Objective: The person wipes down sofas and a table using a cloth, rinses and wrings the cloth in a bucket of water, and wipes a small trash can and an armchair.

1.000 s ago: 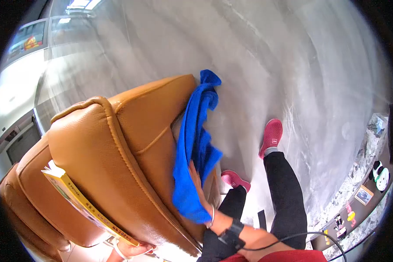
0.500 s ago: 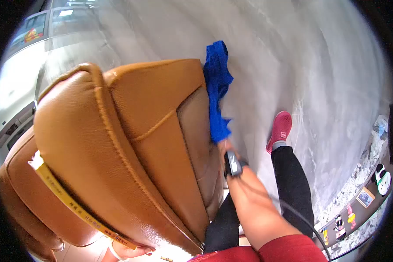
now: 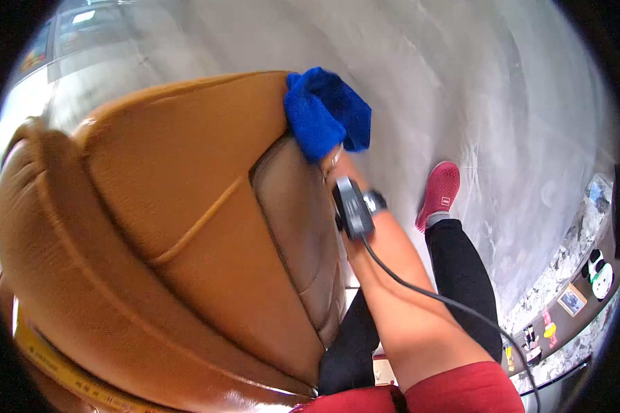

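Observation:
A bunched blue cloth [image 3: 317,117] lies against the front corner of a tan leather seat [image 3: 186,158]. My right hand [image 3: 332,157] reaches into this cloth, which covers its fingers; only the part near the wrist shows, with a thin bracelet. A dark strap and a small black device with a cable sit on the forearm. At the lower left, the yellow spine of a book [image 3: 69,378] shows beside the rounded leather armrest [image 3: 83,275]. My left hand is out of view.
Grey marbled floor [image 3: 517,138] spreads beyond the seat. My foot in a red shoe [image 3: 441,187] stands on it. Along the right edge, a dark shelf [image 3: 580,303] bears a panda figure [image 3: 599,275], a small framed picture [image 3: 572,300] and several little figures. The black cable [image 3: 461,305] runs past my leg.
The cloth, earlier stretched long beside the seat, is now bunched over my right hand at the seat's corner. My right arm has reached forward. My left hand has left the view, and the seat appears larger.

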{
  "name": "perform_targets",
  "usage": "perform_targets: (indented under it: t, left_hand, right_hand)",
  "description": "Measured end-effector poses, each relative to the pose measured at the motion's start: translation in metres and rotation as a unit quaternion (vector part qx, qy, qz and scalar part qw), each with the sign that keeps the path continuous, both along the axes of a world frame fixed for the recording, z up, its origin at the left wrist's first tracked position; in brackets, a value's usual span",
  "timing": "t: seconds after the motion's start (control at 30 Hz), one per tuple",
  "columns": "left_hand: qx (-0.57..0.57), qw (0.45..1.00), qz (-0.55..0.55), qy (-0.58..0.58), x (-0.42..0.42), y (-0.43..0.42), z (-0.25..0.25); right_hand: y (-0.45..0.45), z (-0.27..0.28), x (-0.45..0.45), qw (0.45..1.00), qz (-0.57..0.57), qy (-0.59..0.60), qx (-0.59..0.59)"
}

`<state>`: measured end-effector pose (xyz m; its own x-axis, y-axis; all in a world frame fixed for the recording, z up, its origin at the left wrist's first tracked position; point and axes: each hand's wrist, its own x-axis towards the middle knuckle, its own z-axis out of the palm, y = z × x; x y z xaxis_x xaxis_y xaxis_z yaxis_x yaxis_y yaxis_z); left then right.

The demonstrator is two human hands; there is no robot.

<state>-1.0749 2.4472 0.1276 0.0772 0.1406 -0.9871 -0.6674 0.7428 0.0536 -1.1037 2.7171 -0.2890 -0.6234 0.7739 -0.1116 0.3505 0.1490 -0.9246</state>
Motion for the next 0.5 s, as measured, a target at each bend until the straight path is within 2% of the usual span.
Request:
perform_targets:
  t: [0.03,0.07,0.13,0.33,0.5]
  left_hand:
    - [-0.005,1.0,0.0,-0.003,-0.001,-0.001,-0.001]
    - [-0.009,1.0,-0.001,-0.004,-0.001,-0.003,-0.002]
    - [-0.014,1.0,0.0,-0.005,-0.001,-0.005,-0.002]
    - [-0.009,1.0,-0.002,0.004,0.002,-0.006,0.0]
    - [0.019,0.999,-0.002,0.035,0.007,-0.002,0.01]
  right_hand:
    - [-0.002,-0.006,0.003,1.0,-0.003,-0.004,-0.003]
    - [-0.001,-0.007,0.004,0.995,-0.036,0.027,-0.094]
    - [-0.014,0.0,0.033,0.985,-0.058,0.025,-0.162]
    - [-0.11,0.032,0.158,0.964,-0.039,-0.087,-0.249]
    - [-0.139,0.071,0.185,0.962,0.031,-0.126,-0.241]
